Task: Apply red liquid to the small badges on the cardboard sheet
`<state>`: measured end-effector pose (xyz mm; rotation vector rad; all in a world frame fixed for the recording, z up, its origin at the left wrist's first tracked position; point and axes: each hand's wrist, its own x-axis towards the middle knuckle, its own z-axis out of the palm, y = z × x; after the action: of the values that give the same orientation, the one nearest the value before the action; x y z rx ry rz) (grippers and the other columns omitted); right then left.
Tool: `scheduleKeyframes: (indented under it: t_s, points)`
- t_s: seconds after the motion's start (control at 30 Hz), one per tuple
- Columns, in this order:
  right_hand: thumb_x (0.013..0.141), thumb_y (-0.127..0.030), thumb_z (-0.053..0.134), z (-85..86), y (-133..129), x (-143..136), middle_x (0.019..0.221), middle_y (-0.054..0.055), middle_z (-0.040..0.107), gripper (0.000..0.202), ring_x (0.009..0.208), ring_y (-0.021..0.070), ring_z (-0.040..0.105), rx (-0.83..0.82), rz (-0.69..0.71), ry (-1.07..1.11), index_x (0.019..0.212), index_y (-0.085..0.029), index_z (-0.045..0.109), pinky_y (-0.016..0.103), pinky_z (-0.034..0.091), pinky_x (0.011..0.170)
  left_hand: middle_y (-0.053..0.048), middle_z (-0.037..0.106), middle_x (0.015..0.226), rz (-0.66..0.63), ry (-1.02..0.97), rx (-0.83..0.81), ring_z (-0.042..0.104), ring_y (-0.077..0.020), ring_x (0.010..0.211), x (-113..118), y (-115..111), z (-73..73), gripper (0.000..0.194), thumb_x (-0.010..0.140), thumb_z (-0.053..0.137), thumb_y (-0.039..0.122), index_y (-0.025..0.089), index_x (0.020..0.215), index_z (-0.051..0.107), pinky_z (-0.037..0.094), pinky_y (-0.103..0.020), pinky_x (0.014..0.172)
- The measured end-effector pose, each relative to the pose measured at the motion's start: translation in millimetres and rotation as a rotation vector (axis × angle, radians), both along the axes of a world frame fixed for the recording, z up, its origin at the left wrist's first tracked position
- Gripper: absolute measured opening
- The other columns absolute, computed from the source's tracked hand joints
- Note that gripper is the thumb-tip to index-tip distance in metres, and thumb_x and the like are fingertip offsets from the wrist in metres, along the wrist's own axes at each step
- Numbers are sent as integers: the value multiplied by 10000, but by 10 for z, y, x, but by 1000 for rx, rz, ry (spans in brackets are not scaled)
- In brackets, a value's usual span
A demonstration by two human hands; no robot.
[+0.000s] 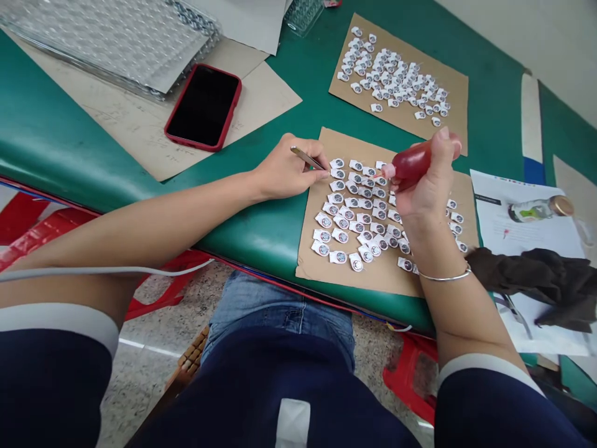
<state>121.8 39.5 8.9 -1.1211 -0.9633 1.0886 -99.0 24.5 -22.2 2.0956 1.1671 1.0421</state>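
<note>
In my left hand (291,168) is a pair of metal tweezers (305,155), its tips at the left edge of a cardboard sheet (310,264). Several small round pieces with white tabs (339,235) lie on that sheet in loose rows. My right hand (426,193) is wrapped round a red squeeze bottle (415,160), tilted with its pale nozzle pointing left and down over the upper pieces. Whether the nozzle touches a piece I cannot tell. My right hand hides some pieces beneath it.
Behind lies a second cardboard sheet (457,93) covered with similar pieces. A phone in a red case (203,107) rests on paper at left, near bubble wrap (140,37). To the right are a small glass bottle (536,210), printed paper (494,186) and a dark cloth (536,280).
</note>
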Motion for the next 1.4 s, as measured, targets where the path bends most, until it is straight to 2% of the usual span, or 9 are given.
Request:
scheduleKeyframes:
  t_s: [0.13,0.3,0.6,0.87,1.13,1.27,1.4]
  points:
    - [704,-608,547,9,10,9,612,-61,503,400,429,115,579,16,-2,5,763,-234,416,192,216,338,-25,679,727,-47,3,-5,573,-126,606,28,-45,11,108,727,683,285,178,744,679,445,-267,570]
    - [669,-633,564,50,63,53,584,-78,483,444,417,111,555,2,-4,54,807,-254,378,191,229,329,-25,682,723,-77,-23,-92,600,-139,653,37,-68,108,94,707,690,267,176,711,666,452,-257,567]
    - [677,-610,572,123,164,197,566,-45,479,426,456,137,590,32,-85,95,772,-233,397,193,261,325,-31,691,690,-150,128,-85,606,-137,593,14,-75,119,116,718,662,287,171,714,670,438,-234,526]
    - [681,-589,581,139,157,209,554,-60,481,407,445,146,600,40,-80,81,754,-245,376,199,290,326,-24,691,698,-92,157,-67,606,-134,598,-3,-61,119,142,720,645,310,170,695,656,446,-234,535]
    - [671,-597,585,142,137,167,541,-68,474,412,408,141,582,58,-104,93,761,-240,399,204,256,305,-12,668,650,-66,98,6,555,-106,530,0,-77,143,116,718,651,288,175,693,653,403,-222,486]
    - [700,-604,558,138,100,148,539,-54,485,382,436,147,591,34,-75,90,745,-247,428,213,247,304,-4,666,657,-83,60,46,548,-105,524,-9,-79,108,96,728,643,281,188,710,653,402,-225,490]
    - [665,-596,610,112,94,153,587,-62,497,373,427,127,565,-2,-39,123,730,-265,451,218,239,307,-4,667,657,-53,51,6,548,-109,538,-14,-69,80,57,723,648,266,210,717,658,398,-232,522]
